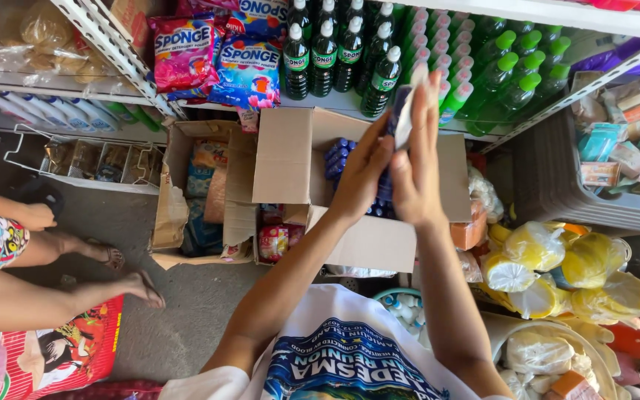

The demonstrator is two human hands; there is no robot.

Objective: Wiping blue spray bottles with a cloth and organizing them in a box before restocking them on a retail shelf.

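Note:
Both my hands are raised over an open cardboard box (287,159) that holds several blue-capped bottles (338,157). My left hand (362,174) and my right hand (418,159) together grip one dark blue bottle with a white cap (403,111), lifted toward the shelf. Just beyond it stand rows of dark green bottles with white caps (335,52) and bright green bottles with pink and green caps (498,70).
Pink and blue detergent packets (216,59) hang at the shelf's left. A second open box (201,192) of packets sits on the floor. Another person's legs (53,281) reach in from the left. Yellow bagged goods (557,270) and a tray of small boxes (624,141) lie right.

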